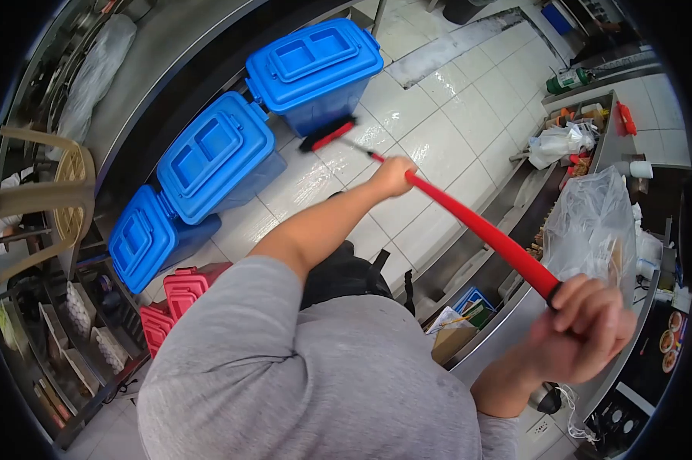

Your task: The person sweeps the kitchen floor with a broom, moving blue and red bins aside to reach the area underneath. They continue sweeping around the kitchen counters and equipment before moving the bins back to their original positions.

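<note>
A long red-handled brush (476,222) runs diagonally across the head view, its black and red head (329,135) at the floor beside the farthest blue bin (315,69). My left hand (394,176) is wrapped round the lower part of the handle, with that arm stretched forward. Up at the handle's end, near the right counter, my right hand (583,326) grips it with bent fingers. Glare marks the white floor tiles (430,146) around the brush head.
Two more blue bins (212,153) (143,238) line the left counter, with red bins (185,291) behind them. A beige chair (70,188) stands at the left. Plastic bags (591,222) lie on the right counter (507,330). A green cylinder (567,81) is at the upper right.
</note>
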Available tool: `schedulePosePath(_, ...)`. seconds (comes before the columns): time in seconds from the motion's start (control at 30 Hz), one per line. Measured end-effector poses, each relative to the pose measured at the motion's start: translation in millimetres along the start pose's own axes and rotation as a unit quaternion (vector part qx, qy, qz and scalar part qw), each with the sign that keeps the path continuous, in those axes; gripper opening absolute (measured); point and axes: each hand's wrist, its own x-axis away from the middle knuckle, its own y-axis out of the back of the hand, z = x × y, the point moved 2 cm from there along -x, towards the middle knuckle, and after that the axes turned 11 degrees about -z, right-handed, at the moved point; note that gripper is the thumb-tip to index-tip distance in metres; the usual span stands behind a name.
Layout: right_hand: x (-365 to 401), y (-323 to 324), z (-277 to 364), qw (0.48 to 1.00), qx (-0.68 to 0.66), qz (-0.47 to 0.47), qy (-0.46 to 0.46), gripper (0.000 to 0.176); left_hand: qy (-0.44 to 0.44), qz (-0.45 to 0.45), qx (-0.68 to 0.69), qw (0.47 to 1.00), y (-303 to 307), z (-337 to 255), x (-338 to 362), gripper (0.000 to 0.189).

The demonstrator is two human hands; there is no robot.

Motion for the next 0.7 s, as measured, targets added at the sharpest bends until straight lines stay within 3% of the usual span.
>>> schedulePosePath(0.07, -3, -17, -22, 0.997, 0.062, 0.004, 0.051, 0.023, -0.002, 0.026, 0.019, 0.999, -14, 11, -46, 0.014)
schedulePosePath(0.13, -39, -7, -30, 0.996, 0.075, -0.019, 0.049, 0.024, 0.051, 0.035, 0.05, 0.997, -18, -5, -81, 0.013)
schedulePosePath(0.2, -86, 13, -26, 0.992, 0.077, -0.094, 0.025, 0.028, 0.05, 0.012, 0.057, 0.997, -12, -33, -89, 0.011)
schedulePosePath(0.3, -107, 19, -25, 0.999, 0.037, -0.033, -0.016, 0.031, 0.05, 0.018, 0.054, 0.997, 6, -32, -51, 0.015)
schedulePosePath(0.33, -103, 15, -32, 0.998, 0.031, -0.049, -0.026, 0.031, 0.038, 0.022, 0.041, 0.998, 21, -24, -37, 0.016)
schedulePosePath(0.4, -90, -3, -52, 0.994, -0.072, 0.045, -0.07, 0.031, 0.021, 0.047, 0.006, 0.999, 41, 11, -24, 0.019)
schedulePosePath(0.43, -90, -13, -57, 0.994, -0.071, 0.034, -0.072, 0.031, 0.016, 0.052, 0.019, 0.998, 42, 16, -32, 0.019)
schedulePosePath(0.57, -102, -32, -68, 0.999, 0.008, -0.039, -0.006, 0.027, -0.01, 0.027, 0.036, 0.999, 33, 30, -70, 0.021)
schedulePosePath(0.7, -108, -61, -84, 0.998, 0.048, -0.034, 0.03, 0.025, -0.039, -0.001, 0.059, 0.997, 9, 54, -139, 0.02)
